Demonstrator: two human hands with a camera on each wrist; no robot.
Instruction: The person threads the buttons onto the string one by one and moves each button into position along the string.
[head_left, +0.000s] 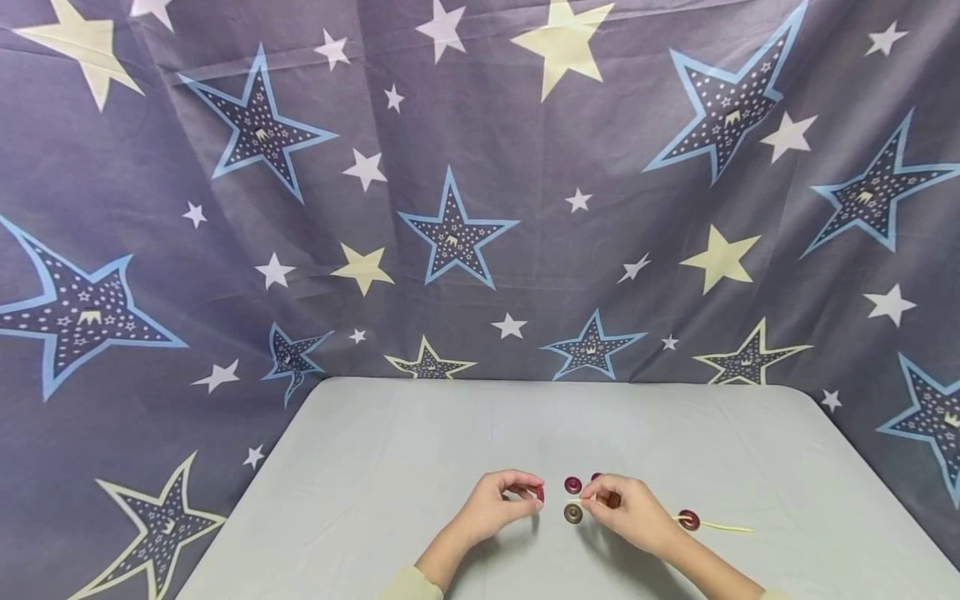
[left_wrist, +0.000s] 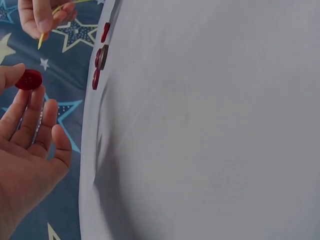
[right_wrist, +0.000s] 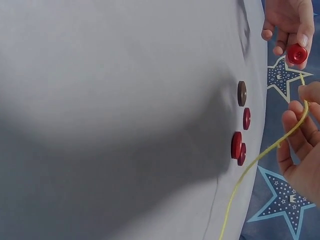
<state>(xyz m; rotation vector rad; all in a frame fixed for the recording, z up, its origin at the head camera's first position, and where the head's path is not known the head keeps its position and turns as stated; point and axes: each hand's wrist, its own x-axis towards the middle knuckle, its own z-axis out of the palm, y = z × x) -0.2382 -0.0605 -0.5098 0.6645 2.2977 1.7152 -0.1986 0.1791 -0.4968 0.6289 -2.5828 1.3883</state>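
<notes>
My left hand (head_left: 491,502) pinches a red button (left_wrist: 29,80) at its edges between thumb and fingertips, above the table. Facing it, my right hand (head_left: 628,510) pinches a yellow string (right_wrist: 278,143) near one end, whose tip (right_wrist: 301,78) sticks out toward the button with a small gap between. The string trails back past the right hand to a dark red button (head_left: 688,520) on the table, and its tail lies to the right of that button. Below the hands are a brown button (head_left: 573,513) and a dark red button (head_left: 573,484).
Another dark red button (head_left: 597,477) lies behind the right hand, partly hidden by it. A pale cloth covers the table (head_left: 420,433), with rounded far corners. A dark curtain with stars (head_left: 495,317) hangs right behind the table and along its sides.
</notes>
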